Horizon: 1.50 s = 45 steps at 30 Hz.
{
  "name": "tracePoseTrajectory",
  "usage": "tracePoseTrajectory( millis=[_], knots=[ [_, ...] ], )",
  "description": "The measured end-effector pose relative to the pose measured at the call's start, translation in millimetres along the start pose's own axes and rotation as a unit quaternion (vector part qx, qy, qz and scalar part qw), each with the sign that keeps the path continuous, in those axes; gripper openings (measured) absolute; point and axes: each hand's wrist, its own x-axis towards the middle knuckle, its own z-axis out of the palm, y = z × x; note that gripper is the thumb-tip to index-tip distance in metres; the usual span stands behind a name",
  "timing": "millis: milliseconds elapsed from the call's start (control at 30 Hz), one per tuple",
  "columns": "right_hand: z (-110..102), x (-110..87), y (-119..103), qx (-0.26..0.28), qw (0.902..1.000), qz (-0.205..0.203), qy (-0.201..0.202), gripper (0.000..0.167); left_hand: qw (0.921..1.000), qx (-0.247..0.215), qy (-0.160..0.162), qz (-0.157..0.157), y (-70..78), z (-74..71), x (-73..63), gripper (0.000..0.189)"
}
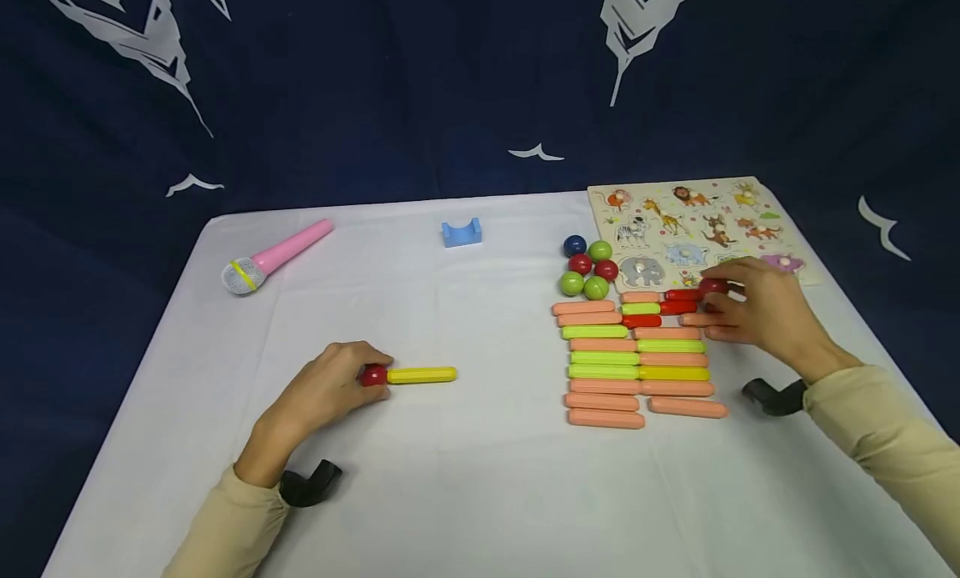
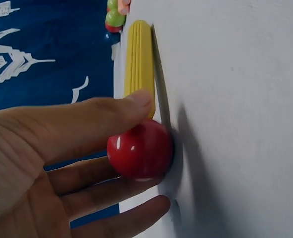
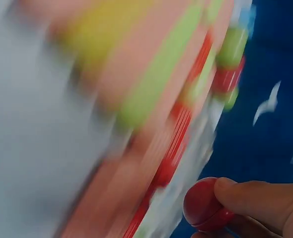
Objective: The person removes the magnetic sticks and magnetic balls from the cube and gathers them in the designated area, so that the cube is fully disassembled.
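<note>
On the left of the white table, my left hand [image 1: 330, 389] grips a glossy red ball [image 2: 140, 151] at the near end of a ridged yellow stick [image 1: 422, 375]. The thumb lies where ball and stick meet; the stick points right, low over the cloth. My right hand [image 1: 765, 311] pinches a second red ball [image 3: 206, 204] between thumb and fingers. It hovers at the upper right end of the laid-out sticks [image 1: 603, 418], its fingers overlapping a salmon stick [image 1: 697, 319] in the head view. The right wrist view is blurred around the sticks.
Salmon, green, yellow and red sticks lie in two columns. Blue, green and red balls [image 1: 580, 263] cluster above them, beside an animal puzzle board [image 1: 675, 243]. A pink toy microphone [image 1: 292, 246] lies at the back left, with a blue cradle-shaped block [image 1: 461, 233] at the back middle.
</note>
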Motion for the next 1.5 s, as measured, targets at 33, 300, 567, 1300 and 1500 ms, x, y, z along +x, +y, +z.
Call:
tracePoseTrajectory(
  millis=[33, 300, 567, 1300, 1500],
  knots=[
    [-2.0, 2.4, 9.7, 0.002, 0.9999, 0.015, -0.003, 0.031, 1.0, 0.0, -0.001, -0.003, -1.0, -0.7, -1.1, 0.038],
    [0.8, 11.4, 44.6, 0.012, 0.9949, 0.079, -0.061, 0.033, 1.0, 0.004, -0.004, 0.0, -3.4, -1.5, -3.1, 0.035],
    [3.5, 14.0, 20.0, 0.018, 0.9988, 0.042, -0.016, 0.036, 0.9993, -0.017, 0.001, 0.033, -4.3, -4.3, -0.2, 0.033],
    [148.3, 18.2, -270.4, -0.013, 0.9327, -0.336, -0.13, 0.028, 0.9983, -0.039, 0.015, 0.041, -1.5, 2.5, 2.8, 0.032],
    [151.7, 20.3, -272.1, -0.031, 0.9271, -0.352, -0.124, 0.026, 0.9987, -0.041, 0.011, 0.027, -3.2, -2.4, 0.6, 0.032]
  ],
)
